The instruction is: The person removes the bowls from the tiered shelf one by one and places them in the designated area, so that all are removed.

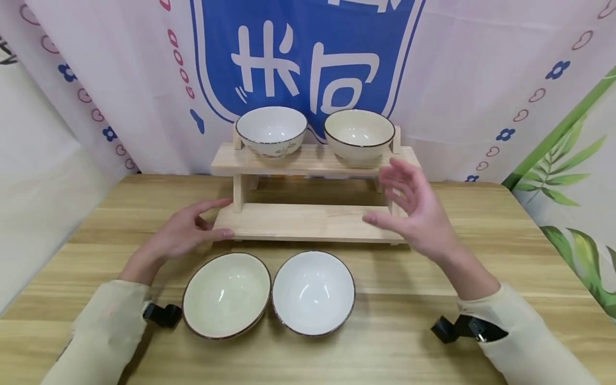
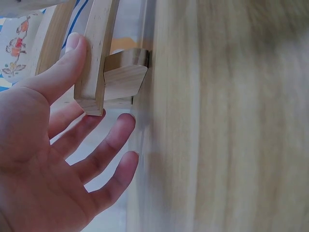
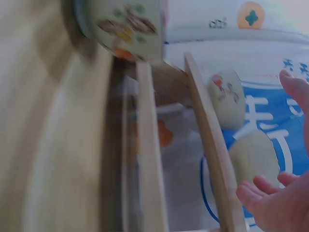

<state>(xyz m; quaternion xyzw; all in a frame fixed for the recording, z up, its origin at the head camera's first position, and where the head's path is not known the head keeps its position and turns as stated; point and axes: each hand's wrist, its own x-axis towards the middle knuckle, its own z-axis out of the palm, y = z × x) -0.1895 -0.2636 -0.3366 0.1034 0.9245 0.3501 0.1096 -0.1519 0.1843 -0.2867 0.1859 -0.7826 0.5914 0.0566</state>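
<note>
A two-tier wooden rack [image 1: 308, 221] stands near the back of the table. My left hand [image 1: 185, 230] grips the left end of its lower board; in the left wrist view the thumb [image 2: 72, 53] lies against the board, the other fingers spread around its end. My right hand [image 1: 416, 214] hovers by the rack's right side, fingers loosely bent, holding nothing. On the upper tier sit a white bowl [image 1: 271, 125] with a flowery outside and a cream bowl [image 1: 360, 131]. In front of the rack, a pale green bowl [image 1: 227, 295] and another white bowl [image 1: 314, 293] stand side by side.
The wood-grain table [image 1: 399, 337] carries everything. Behind the rack hangs a white curtain [image 1: 462, 80] with a blue printed panel. Black camera straps [image 1: 474, 327] sit on both sleeves.
</note>
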